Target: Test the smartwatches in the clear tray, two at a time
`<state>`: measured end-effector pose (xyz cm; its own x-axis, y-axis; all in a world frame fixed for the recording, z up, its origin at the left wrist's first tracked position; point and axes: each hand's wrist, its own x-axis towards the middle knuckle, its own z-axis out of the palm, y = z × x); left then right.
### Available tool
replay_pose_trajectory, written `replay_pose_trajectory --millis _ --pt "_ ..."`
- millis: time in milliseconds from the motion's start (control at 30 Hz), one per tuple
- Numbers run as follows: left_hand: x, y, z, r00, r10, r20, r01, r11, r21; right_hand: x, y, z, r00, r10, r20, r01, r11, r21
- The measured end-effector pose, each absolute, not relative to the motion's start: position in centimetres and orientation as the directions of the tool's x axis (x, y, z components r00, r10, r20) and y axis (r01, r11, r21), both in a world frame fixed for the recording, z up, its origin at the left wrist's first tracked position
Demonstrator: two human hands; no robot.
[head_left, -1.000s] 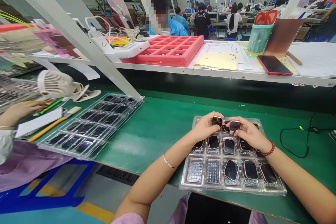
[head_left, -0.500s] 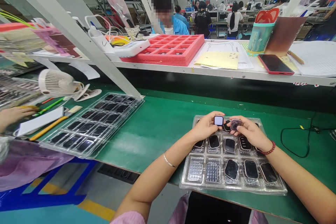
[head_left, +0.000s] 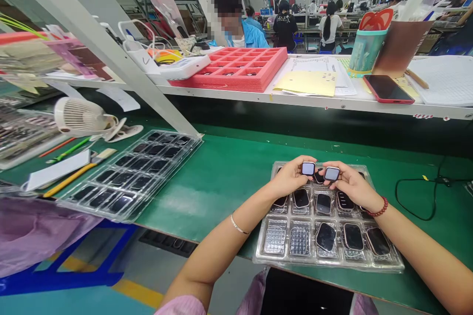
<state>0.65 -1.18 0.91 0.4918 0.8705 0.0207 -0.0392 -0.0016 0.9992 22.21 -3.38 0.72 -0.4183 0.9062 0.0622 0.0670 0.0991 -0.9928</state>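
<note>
My left hand [head_left: 290, 177] grips a smartwatch without a strap, its square screen [head_left: 308, 169] lit pale white inside a dark border. Close beside it, my right hand [head_left: 351, 184] holds a second strapless smartwatch [head_left: 331, 173], whose screen is also lit pale. Both hands hover over the back part of a clear plastic tray [head_left: 373, 267]. Several dark-screened watch bodies lie in its pockets, such as one watch [head_left: 353, 237] in the front row. Two front-left pockets [head_left: 275, 237] show only bare textured plastic. My hands cover part of the back rows.
Left on the green bench lies another clear tray [head_left: 129, 177] of dark watch screens, beside a small fan [head_left: 83, 115] and a yellow-handled brush [head_left: 74, 175]. A shelf ahead bears a red foam tray [head_left: 273, 71] and a phone [head_left: 388, 89]. A black cable [head_left: 417, 183] lies at right.
The watch in my right hand was dark and now shows a lit, pale screen. A neighbouring person's hand at the far left has left the view. My left hand has hardly moved.
</note>
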Motion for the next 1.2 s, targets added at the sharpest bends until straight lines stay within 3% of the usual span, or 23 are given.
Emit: replay_pose_trajectory --millis 1200 --pt "0.86 -1.31 1.16 0.453 0.891 0.009 -0.080 0.030 0.996 22.48 -3.45 0.54 -0.445 0.894 0.045 0.065 0.082 -0.994"
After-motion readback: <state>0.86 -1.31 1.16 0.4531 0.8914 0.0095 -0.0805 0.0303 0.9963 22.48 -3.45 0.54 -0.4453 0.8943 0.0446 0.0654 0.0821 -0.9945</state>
